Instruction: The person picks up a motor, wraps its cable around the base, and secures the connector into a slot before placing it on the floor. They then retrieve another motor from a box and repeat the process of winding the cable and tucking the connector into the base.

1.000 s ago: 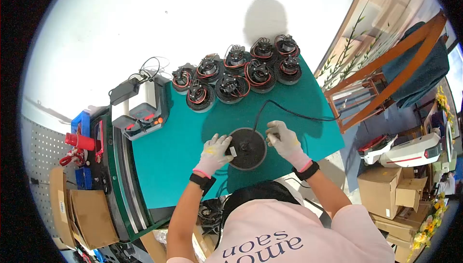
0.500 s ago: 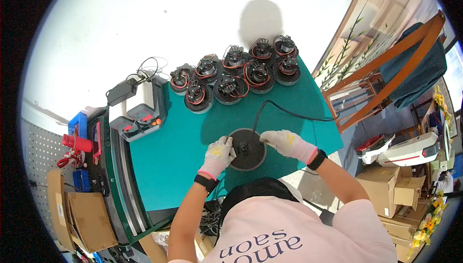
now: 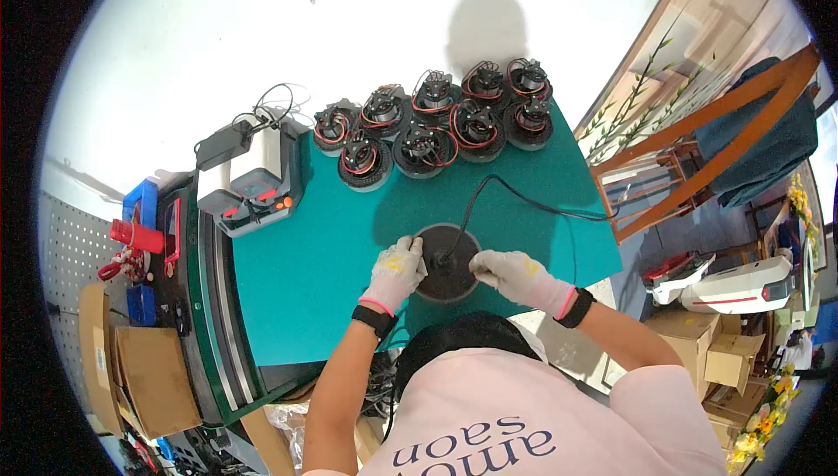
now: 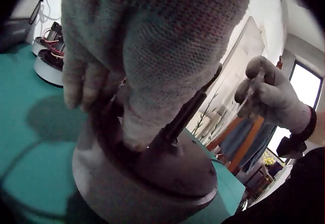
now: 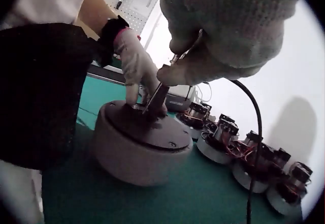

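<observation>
A drum-shaped round part (image 3: 449, 282) with a dark top and pale grey side stands on the green mat (image 3: 340, 301), near its front edge. From its centre rises a black cable (image 3: 471, 205) that arcs off to the right. My gloved left hand (image 3: 397, 275) grips the drum's left side, thumb on the dark top and fingers toward the rim, as the left wrist view shows. My gloved right hand (image 3: 519, 279) pinches a thin, metallic-looking tool (image 5: 155, 98) between thumb and finger. It slants down toward the drum's centre; its tip overlaps the cable's base in the right wrist view.
Several motor units (image 3: 419, 148) with red and black wires stand in rows along the back. A grey-and-black device (image 3: 257, 179) with cables sits at the back left. To the left are blue bins (image 3: 140, 201) and a red torch-like item (image 3: 137, 236); a wooden frame (image 3: 716, 153) stands right.
My right hand has come in from the right to the drum's edge, its wrist turning. The left hand has shifted slightly inward over the drum. A white tag seen earlier beside it no longer shows in the head view.
</observation>
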Available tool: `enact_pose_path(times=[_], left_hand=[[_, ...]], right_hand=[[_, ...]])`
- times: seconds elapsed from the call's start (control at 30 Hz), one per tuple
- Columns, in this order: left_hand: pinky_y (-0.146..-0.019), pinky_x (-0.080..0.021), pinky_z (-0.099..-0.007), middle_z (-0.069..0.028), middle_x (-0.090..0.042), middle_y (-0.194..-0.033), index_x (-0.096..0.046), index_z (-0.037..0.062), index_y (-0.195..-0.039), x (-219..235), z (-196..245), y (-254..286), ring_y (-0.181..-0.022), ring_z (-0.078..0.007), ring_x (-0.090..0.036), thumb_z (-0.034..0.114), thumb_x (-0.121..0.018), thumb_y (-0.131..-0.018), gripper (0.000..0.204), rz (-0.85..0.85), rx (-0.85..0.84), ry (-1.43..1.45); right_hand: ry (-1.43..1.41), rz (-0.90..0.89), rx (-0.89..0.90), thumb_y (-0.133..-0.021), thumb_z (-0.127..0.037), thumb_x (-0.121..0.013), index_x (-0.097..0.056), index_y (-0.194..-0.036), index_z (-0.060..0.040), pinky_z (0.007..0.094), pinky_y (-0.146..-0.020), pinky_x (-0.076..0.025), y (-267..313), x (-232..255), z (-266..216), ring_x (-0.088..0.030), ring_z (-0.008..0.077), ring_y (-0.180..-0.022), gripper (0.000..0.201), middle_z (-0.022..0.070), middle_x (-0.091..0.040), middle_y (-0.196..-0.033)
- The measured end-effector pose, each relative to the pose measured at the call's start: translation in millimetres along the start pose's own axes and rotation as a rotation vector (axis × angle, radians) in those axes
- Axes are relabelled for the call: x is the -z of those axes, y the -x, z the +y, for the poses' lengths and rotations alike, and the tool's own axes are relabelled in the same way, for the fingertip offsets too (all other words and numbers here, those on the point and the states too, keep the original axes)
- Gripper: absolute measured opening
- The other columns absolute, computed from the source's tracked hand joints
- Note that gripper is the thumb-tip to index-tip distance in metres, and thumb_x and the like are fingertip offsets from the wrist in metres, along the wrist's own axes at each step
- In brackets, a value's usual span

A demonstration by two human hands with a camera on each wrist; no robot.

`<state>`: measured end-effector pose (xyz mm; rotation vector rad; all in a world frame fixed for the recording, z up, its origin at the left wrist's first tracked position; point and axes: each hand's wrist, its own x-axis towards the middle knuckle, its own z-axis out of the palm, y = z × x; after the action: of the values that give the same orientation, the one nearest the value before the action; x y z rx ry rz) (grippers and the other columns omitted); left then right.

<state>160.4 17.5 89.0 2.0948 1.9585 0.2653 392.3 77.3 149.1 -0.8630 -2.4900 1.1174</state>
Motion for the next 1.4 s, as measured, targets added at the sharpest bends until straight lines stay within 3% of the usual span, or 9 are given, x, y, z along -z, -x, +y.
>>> enact_pose_path(times=[0.07,0.27,0.57,0.7,0.8,0.9,0.97,1.1,1.4], left_hand=[[-0.077,-0.045,-0.0421,-0.0158,-0.054,-0.102,-0.051,0.0013,-0.110,0,0,0,-0.089,-0.0324,-0.056,0.014,-0.058,-0.073,0.040,0.044,-0.029,-0.009],[-0.074,-0.046,-0.0420,-0.0159,-0.055,-0.097,-0.051,0.0009,-0.107,5,3,-1,-0.085,-0.0324,-0.057,0.013,-0.058,-0.073,0.037,0.012,-0.025,-0.032],[-0.075,-0.045,-0.0415,-0.0155,-0.054,-0.100,-0.050,0.0001,-0.112,3,0,0,-0.087,-0.0323,-0.056,0.013,-0.059,-0.071,0.043,0.036,-0.044,0.010],[-0.075,-0.045,-0.0413,-0.0158,-0.053,-0.102,-0.049,-0.0008,-0.113,1,0,-1,-0.089,-0.0322,-0.056,0.013,-0.059,-0.071,0.045,0.009,-0.015,0.008],[-0.077,-0.046,-0.0407,-0.0166,-0.053,-0.101,-0.050,-0.0008,-0.112,0,0,-1,-0.090,-0.0337,-0.055,0.015,-0.059,-0.072,0.044,0.016,-0.001,0.018],[-0.078,-0.046,-0.0405,-0.0170,-0.053,-0.104,-0.050,-0.0005,-0.113,-2,0,0,-0.091,-0.0337,-0.055,0.015,-0.059,-0.072,0.044,-0.018,0.030,-0.006],[-0.073,-0.046,-0.0416,-0.0163,-0.054,-0.100,-0.052,-0.0001,-0.108,-7,-1,1,-0.085,-0.0329,-0.056,0.013,-0.053,-0.079,0.033,0.114,-0.036,-0.029],[-0.072,-0.046,-0.0426,-0.0172,-0.054,-0.099,-0.052,-0.0004,-0.107,-8,-5,-2,-0.083,-0.0334,-0.057,0.013,-0.049,-0.082,0.029,0.101,-0.053,-0.011],[-0.073,-0.046,-0.0423,-0.0175,-0.053,-0.100,-0.053,0.0008,-0.108,-6,-3,0,-0.085,-0.0338,-0.056,0.013,-0.050,-0.080,0.030,0.082,-0.004,-0.004]], right_hand=[[-0.023,-0.092,0.016,-0.084,-0.017,-0.052,-0.051,-0.099,-0.0097,0.0423,-0.067,-0.048,3,-5,5,-0.060,0.0335,-0.081,0.016,0.0136,-0.061,-0.085],[-0.028,-0.135,0.024,-0.086,-0.019,-0.050,-0.051,-0.101,-0.0102,0.0430,-0.069,-0.047,4,-6,7,-0.059,0.0345,-0.083,0.017,0.0146,-0.062,-0.088],[0.089,-0.317,0.071,-0.084,-0.015,-0.050,-0.051,-0.105,-0.0132,0.0434,-0.070,-0.048,5,-2,10,-0.060,0.0335,-0.084,0.021,0.0112,-0.062,-0.093],[0.109,-0.324,0.125,-0.083,-0.014,-0.050,-0.051,-0.104,-0.0124,0.0428,-0.068,-0.049,5,-2,7,-0.060,0.0327,-0.082,0.021,0.0102,-0.062,-0.095],[0.176,-0.279,0.039,-0.084,-0.014,-0.050,-0.051,-0.101,-0.0112,0.0424,-0.066,-0.049,3,-8,2,-0.061,0.0320,-0.080,0.018,0.0103,-0.062,-0.093],[0.135,-0.159,0.048,-0.084,-0.015,-0.051,-0.051,-0.098,-0.0105,0.0424,-0.064,-0.049,3,-16,-2,-0.061,0.0323,-0.078,0.014,0.0113,-0.062,-0.087],[-0.038,-0.038,0.054,-0.085,-0.016,-0.051,-0.050,-0.097,-0.0106,0.0428,-0.064,-0.048,2,-18,-9,-0.061,0.0322,-0.078,0.014,0.0122,-0.062,-0.083],[-0.119,-0.079,0.066,-0.085,-0.017,-0.052,-0.051,-0.098,-0.0105,0.0430,-0.064,-0.048,-14,-29,-21,-0.061,0.0324,-0.078,0.015,0.0129,-0.062,-0.082],[0.020,-0.273,0.113,-0.084,-0.014,-0.051,-0.054,-0.100,-0.0099,0.0410,-0.067,-0.048,-24,-31,-23,-0.060,0.0324,-0.082,0.016,0.0131,-0.062,-0.084]])
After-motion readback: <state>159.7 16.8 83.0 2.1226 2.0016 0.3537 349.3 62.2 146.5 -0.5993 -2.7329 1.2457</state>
